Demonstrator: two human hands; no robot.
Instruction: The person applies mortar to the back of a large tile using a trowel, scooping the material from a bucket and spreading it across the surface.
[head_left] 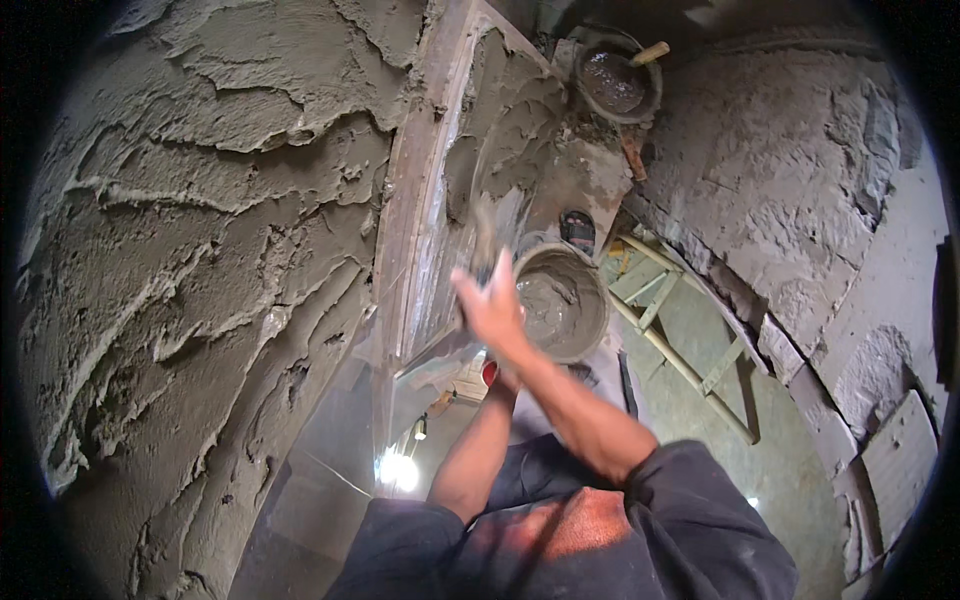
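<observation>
The person's right hand (490,312), blurred, reaches across above the left forearm and is closed on a hand tool (485,235). The tool shows only as a brownish streak with a dark part between thumb and fingers, too smeared to give its full shape. The left hand (508,380) is mostly hidden beneath the right forearm, near a small red object (490,372); whether it grips this cannot be told, nor whether the two hands touch.

Just right of the right hand stands a round bucket (602,320), its rim crusted with dried grey. The mortar (548,302) inside is wet, grey-brown and thick, smooth and shiny in places and pushed into soft folds. On the left, the wall (230,250) wears a coat of similar colour, rough with ridges and overlapping trowel-like sweeps. A pale upright strip (415,190) separates it from a narrower plastered patch (510,115).

Farther off are a second bucket (612,82) holding dark, glossy contents and a yellowish ladder (690,370).
</observation>
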